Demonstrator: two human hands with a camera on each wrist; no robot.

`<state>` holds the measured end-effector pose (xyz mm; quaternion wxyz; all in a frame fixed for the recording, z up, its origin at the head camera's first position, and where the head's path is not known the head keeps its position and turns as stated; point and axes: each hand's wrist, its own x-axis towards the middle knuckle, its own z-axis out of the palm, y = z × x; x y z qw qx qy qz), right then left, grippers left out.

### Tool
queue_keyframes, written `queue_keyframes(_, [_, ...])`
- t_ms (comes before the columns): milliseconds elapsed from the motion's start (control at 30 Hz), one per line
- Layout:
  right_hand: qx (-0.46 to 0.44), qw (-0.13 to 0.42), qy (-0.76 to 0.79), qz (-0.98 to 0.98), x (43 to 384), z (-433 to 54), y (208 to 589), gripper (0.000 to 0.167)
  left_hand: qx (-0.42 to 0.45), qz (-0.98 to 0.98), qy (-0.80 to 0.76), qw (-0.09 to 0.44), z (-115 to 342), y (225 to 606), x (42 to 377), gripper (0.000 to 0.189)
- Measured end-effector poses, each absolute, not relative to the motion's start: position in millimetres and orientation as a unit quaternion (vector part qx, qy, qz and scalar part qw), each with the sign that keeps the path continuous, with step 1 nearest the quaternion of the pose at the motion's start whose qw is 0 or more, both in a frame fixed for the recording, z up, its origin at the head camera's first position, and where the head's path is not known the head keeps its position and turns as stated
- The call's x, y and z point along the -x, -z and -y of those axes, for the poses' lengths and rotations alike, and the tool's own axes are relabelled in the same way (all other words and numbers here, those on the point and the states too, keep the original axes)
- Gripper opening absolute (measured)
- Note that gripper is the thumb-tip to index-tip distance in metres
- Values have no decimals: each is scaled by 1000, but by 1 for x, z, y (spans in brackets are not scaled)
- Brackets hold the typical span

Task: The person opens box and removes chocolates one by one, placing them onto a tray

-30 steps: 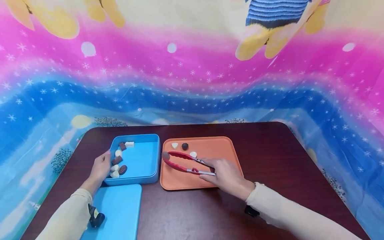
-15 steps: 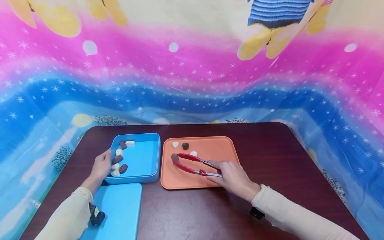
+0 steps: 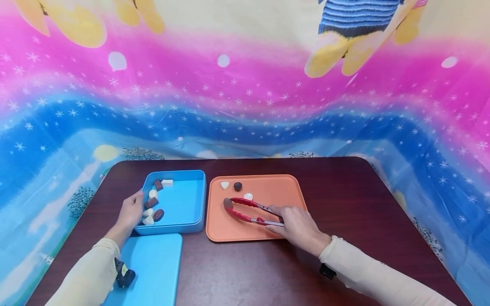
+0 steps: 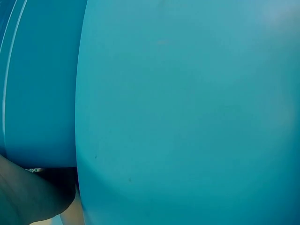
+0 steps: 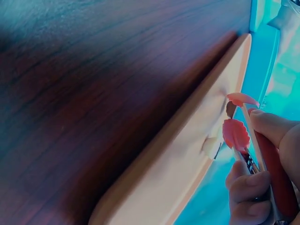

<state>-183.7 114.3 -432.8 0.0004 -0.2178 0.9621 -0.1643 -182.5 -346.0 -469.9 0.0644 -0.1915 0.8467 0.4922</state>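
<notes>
The right hand (image 3: 300,227) grips the tongs (image 3: 250,219), with thumb and fingers clamped on opposite arms. The tong tips bear on a brown piece (image 3: 227,203) from both sides. This piece is over the left part of the tray (image 3: 222,229); contact with the tray cannot be confirmed.

On the far part of the tray: a white heart (image 3: 224,185) at left, a dark ball (image 3: 237,186) to its right, and a white piece (image 3: 248,196) nearer, just beyond the tongs.

The left hand (image 3: 130,211) touches the left wall of the box (image 3: 183,199); whether its fingers close around the wall cannot be told. Brown and white pieces lie in the box along its left side. The box stands just left of the tray. The lid (image 3: 153,267) lies at the near side of the box. All rest on the table (image 3: 344,204).
</notes>
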Motion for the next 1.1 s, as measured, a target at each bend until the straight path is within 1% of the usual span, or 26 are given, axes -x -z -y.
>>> queue_keyframes(133, [210,4,165,-964,184,-115,433,58,190,-846,-492,72,345,470,183,69])
queue_keyframes(267, [199,5,184,-963,183,-115,429,74,190,-846,-494,73,344,469,183,69])
queue_keyframes(367, [197,0,198,-960,182,-114,424,81,190,-847,-492,71,344,469,183,69])
queue_keyframes(600, [205,-5,218,-954,181,-105,412,84,189,-847,-493,66,346,470,182,70])
queue_keyframes(867, [227,-13,230,-946,184,-89,404,77,199,-851,-482,62,346,471,185,68])
queue_keyframes(1100, [245,-18,232,-941,188,-68,401,56,196,-855,-476,65,346,471,185,68])
